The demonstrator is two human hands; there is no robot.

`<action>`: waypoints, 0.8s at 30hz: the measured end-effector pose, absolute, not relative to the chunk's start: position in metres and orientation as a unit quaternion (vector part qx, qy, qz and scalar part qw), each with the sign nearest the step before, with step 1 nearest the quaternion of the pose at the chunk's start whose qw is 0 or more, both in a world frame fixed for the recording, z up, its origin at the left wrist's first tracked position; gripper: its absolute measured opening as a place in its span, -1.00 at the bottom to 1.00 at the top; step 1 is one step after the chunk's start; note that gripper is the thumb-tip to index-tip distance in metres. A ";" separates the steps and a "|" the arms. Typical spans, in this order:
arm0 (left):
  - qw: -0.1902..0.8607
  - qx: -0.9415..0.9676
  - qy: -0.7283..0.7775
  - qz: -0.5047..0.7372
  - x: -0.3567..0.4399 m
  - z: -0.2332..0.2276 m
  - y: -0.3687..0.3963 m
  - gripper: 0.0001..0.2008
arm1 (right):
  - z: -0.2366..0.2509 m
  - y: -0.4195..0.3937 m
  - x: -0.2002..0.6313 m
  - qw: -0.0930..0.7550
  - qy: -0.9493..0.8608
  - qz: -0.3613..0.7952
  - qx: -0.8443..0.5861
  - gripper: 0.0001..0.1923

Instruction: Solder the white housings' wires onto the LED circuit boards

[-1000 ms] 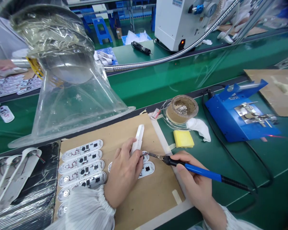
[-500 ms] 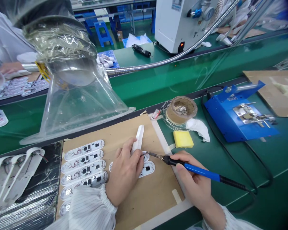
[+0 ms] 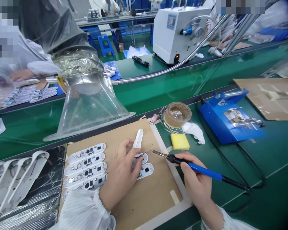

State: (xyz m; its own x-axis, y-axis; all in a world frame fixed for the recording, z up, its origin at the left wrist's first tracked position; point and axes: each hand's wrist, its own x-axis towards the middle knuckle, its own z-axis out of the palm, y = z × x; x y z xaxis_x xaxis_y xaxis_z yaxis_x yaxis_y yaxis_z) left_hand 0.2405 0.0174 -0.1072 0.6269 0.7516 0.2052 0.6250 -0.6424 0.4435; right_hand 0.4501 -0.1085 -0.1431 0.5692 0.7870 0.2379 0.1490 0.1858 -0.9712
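Soldering iron (image 3: 196,168) gripped pen-fashion in right hand (image 3: 196,185), fingers closed round the blue handle near its black collar. Long axis running from lower right to upper left, metal tip pointing left and slightly up, held just clear of the circuit board (image 3: 145,170) and the thin red and black wires beside it; tip not touching either. Black cord trailing from the handle's rear end off to the right across the green bench (image 3: 266,153). Right wrist low, forearm entering from the lower right in a striped white sleeve. Left hand (image 3: 121,174) laid palm-down on the brown card mat (image 3: 144,198), fingers pressed over the near end of a white plastic stick (image 3: 137,139) and over part of the circuit board; stick lying with its long axis pointing away, free end up the mat. Grip there more a pinning-down than a closed fist; whether the fingers wrap the stick cannot be told. Left of the circuit board on the same mat, a column of further boards (image 3: 86,164) laid side by side. Further left, white curved housings (image 3: 16,179) on a foil-covered tray. Right of the circuit board, off the mat, yellow sponge (image 3: 180,141), then solder spool (image 3: 177,115), then blue iron stand (image 3: 230,119). Behind the mat, clear fume hood (image 3: 88,105). At far left across the bench, another person's hand (image 3: 19,75).
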 end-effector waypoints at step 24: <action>0.288 0.820 0.467 0.166 0.250 -0.098 0.015 -0.72 | -0.153 -0.112 0.453 0.710 -0.293 0.319 -0.556 -0.84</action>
